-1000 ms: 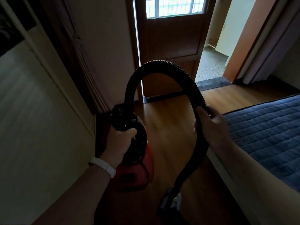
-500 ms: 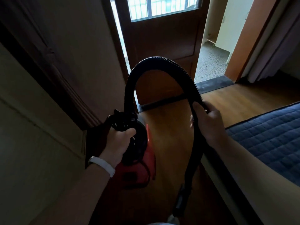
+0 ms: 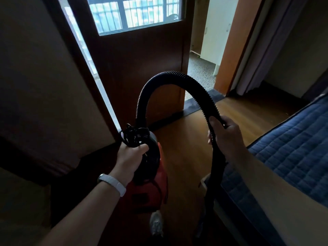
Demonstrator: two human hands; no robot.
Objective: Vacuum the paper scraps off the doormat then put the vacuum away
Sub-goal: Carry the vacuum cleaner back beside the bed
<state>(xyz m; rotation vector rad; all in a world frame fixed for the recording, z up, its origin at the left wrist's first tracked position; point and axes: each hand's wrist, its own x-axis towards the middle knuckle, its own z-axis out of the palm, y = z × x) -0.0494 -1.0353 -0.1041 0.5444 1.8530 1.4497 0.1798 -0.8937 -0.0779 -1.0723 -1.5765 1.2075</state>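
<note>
A red and black canister vacuum (image 3: 152, 190) hangs off the wooden floor, carried by its black top handle, which my left hand (image 3: 130, 159) grips. Its black ribbed hose (image 3: 177, 77) arches up from the vacuum and down to the right. My right hand (image 3: 224, 134) is closed around the hose, whose lower end drops out of sight beside the bed. A dark doormat strip (image 3: 197, 103) lies at the door threshold ahead. No paper scraps are visible on it in this dim light.
A dark wooden door (image 3: 134, 55) with a window stands ahead, with an open gap to a pebbled floor (image 3: 200, 73) on its right. A bed with a blue quilt (image 3: 292, 153) fills the right side. A wall and dark furniture close in on the left. My shoe (image 3: 156, 224) shows below.
The view has moved forward toward the door and swung left. Both hands keep the same hold on the vacuum handle and hose, which have come along.
</note>
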